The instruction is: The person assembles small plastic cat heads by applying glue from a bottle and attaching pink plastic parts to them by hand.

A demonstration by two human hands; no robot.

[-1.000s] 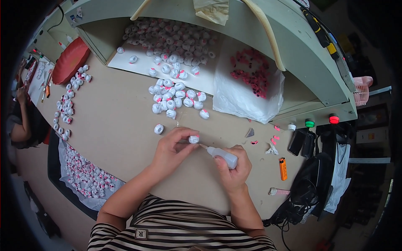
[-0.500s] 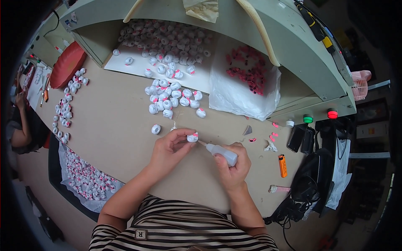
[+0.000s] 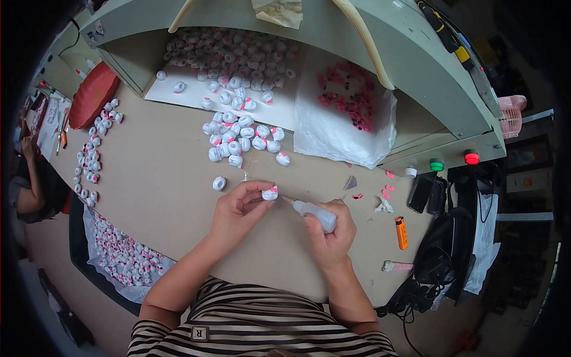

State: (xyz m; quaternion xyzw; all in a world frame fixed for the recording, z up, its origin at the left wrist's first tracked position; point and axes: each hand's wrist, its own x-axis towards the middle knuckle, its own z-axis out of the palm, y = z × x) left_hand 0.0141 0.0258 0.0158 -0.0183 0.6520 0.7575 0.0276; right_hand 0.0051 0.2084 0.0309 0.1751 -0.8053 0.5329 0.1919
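Between the thumb and fingers of my left hand (image 3: 239, 208) is a small white ball-shaped piece (image 3: 269, 193) with a pink patch on top. My right hand (image 3: 331, 239) is wrapped round a translucent squeeze bottle (image 3: 315, 215) with a thin nozzle. The nozzle tip points left toward the held piece, with a small gap between them. One loose white piece (image 3: 219, 183) with a dark opening lies just beyond my left hand. Farther off, a cluster of white and pink pieces (image 3: 245, 132) rests on the tabletop.
A grey hood (image 3: 410, 77) arches over the far side, sheltering many more white pieces and pink parts (image 3: 351, 95) on a plastic sheet (image 3: 333, 143). At right lie an orange lighter (image 3: 401, 232) and a phone (image 3: 422, 191). A red basin (image 3: 94, 95) and another person's arm (image 3: 30, 178) are at left.
The bottle's nozzle has drawn away from the white piece, leaving a gap. My left hand has shifted slightly left with the piece. The whole view has shifted a little.
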